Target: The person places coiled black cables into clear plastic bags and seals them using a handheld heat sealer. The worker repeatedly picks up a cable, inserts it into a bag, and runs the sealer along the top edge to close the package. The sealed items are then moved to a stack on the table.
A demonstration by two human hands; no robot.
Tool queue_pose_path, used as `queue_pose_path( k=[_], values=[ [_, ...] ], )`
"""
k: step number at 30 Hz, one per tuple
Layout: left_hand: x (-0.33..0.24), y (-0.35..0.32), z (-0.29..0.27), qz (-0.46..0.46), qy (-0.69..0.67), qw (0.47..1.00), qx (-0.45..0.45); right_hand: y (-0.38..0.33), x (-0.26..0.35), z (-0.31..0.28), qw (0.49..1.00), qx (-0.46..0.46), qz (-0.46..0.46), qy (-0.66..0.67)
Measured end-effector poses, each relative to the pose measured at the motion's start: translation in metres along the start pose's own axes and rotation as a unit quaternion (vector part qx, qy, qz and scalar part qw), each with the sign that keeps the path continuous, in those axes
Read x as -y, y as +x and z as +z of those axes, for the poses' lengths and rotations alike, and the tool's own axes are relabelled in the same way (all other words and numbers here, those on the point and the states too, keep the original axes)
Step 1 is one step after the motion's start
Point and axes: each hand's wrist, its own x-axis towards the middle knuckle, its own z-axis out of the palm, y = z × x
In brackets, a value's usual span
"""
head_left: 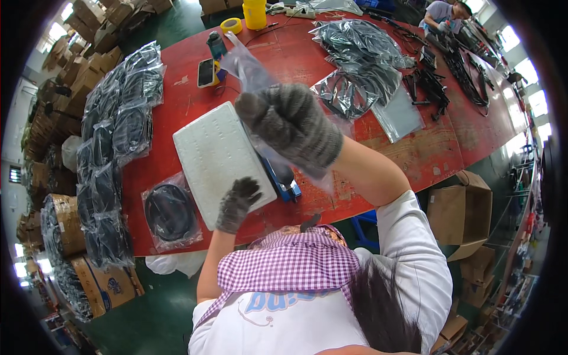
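Note:
My right hand (290, 123), in a grey knit glove, is raised over the red table and closed on a clear plastic bag (248, 66). Part of the bag sticks up beyond the fist, and more of it hangs below. My left hand (238, 205), gloved too, rests palm down with fingers spread at the near end of a white foam block (207, 145). Along the block's right side lies a blue and black device (289, 188), partly hidden by the bag. Just left of the block sits a coiled black part in a clear bag (170, 212).
Bagged black coils (131, 127) line the table's left edge. More bagged parts (361, 53) are heaped at the far right, beside loose black pieces (431, 89). A phone (206, 73) and yellow tape (231, 25) lie farther back. Another person (445, 16) works far right. Cardboard boxes (458, 207) stand right.

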Motion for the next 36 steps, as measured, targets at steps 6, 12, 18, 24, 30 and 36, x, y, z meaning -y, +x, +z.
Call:
queue_pose_path(
  k=[6, 12, 18, 24, 30, 36],
  values=[
    [-0.004, -0.046, 0.006, 0.016, -0.157, 0.987, 0.030, -0.018, 0.035, -0.007, 0.968, 0.125, 0.087, 0.197],
    [-0.036, -0.095, -0.107, -0.024, -0.073, 0.981, -0.177, -0.165, 0.077, 0.038, 0.710, 0.286, 0.578, 0.283],
    [-0.030, -0.040, -0.159, -0.094, 0.119, 0.954, -0.257, -0.271, 0.088, 0.074, 0.687, 0.332, 0.615, 0.200],
    [-0.046, 0.050, -0.142, -0.061, 0.187, 0.962, -0.191, -0.271, 0.046, 0.074, 0.671, 0.299, 0.669, 0.119],
    [-0.074, 0.098, -0.151, -0.019, 0.338, 0.908, -0.246, -0.377, -0.009, 0.131, 0.636, 0.277, 0.702, 0.163],
    [-0.085, 0.104, -0.160, -0.036, 0.384, 0.882, -0.270, -0.303, -0.040, 0.110, 0.717, 0.154, 0.678, 0.049]
  ],
)
